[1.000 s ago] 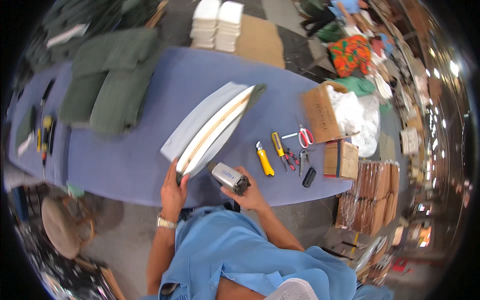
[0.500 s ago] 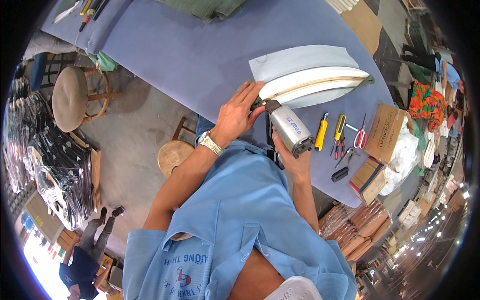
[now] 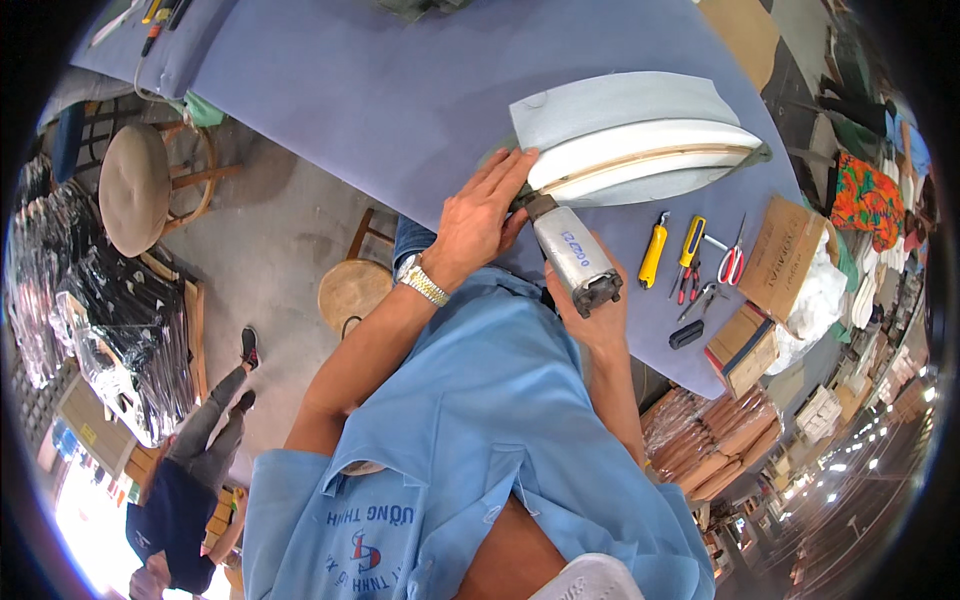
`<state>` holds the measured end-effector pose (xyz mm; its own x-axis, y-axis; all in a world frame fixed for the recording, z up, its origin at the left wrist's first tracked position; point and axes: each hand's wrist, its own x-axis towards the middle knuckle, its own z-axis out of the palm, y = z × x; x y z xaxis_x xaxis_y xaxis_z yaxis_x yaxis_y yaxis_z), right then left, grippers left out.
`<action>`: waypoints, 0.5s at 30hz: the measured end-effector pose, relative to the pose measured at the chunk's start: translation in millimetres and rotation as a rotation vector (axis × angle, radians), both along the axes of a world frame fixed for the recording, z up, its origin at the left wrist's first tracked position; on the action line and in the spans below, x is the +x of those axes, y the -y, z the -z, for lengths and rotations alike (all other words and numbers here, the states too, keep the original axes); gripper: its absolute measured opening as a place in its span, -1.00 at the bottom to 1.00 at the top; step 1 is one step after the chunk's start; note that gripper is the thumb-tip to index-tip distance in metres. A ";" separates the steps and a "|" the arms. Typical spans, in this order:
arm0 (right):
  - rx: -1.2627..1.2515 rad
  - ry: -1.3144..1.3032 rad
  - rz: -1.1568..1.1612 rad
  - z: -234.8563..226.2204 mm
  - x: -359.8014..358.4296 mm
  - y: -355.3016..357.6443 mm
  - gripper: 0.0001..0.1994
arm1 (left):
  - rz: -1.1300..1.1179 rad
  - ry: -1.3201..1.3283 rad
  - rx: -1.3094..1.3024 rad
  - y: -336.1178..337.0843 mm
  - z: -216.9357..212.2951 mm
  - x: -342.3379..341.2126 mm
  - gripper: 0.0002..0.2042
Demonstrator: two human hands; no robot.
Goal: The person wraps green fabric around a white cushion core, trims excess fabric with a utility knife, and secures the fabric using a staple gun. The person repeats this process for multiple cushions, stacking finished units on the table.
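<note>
A curved padded panel (image 3: 600, 165) lies on the blue-grey table, with white padding, a thin wooden strip along it and grey-blue fabric (image 3: 620, 108) spread out on its far side. My left hand (image 3: 482, 212) grips the panel's left end, fingers over the fabric and thumb below. In my right hand (image 3: 590, 300) is a silver staple gun (image 3: 577, 252); its body hides most of the fingers. The gun's dark nose meets the panel's left corner, close to my left thumb. Whether the nose presses on the wood cannot be made out.
Right of the gun lie a yellow utility knife (image 3: 654, 255), a yellow-handled screwdriver (image 3: 692, 240), red-handled scissors (image 3: 732, 265), pliers and a black block (image 3: 686, 334). A cardboard box (image 3: 782, 255) stands at the table's right edge. Round stools (image 3: 355, 292) are at left; a person (image 3: 190, 500) walks behind them.
My view has shifted a little. Both hands, the staple gun and the panel keep nearly the same places relative to each other. The person at lower left has stepped nearer.
</note>
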<state>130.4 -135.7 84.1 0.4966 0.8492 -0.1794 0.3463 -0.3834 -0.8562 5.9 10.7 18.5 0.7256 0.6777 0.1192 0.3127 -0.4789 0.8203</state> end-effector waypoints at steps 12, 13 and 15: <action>-0.101 0.071 -0.093 -18.6 -3.3 -19.2 -0.63 | -0.028 0.023 -0.064 5.8 10.5 2.4 -0.10; -0.102 0.057 -0.082 -17.4 -4.0 -19.3 -0.64 | -0.029 0.014 -0.071 7.2 11.0 2.6 -0.10; -0.101 0.034 -0.063 -16.2 -5.7 -18.2 -0.66 | -0.036 -0.002 -0.085 10.8 9.1 1.8 -0.09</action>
<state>124.6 -117.5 100.3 0.4498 0.8574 -0.2500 0.4005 -0.4439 -0.8016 7.7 -0.2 9.5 0.7006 0.7112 0.0584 0.3304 -0.3959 0.8568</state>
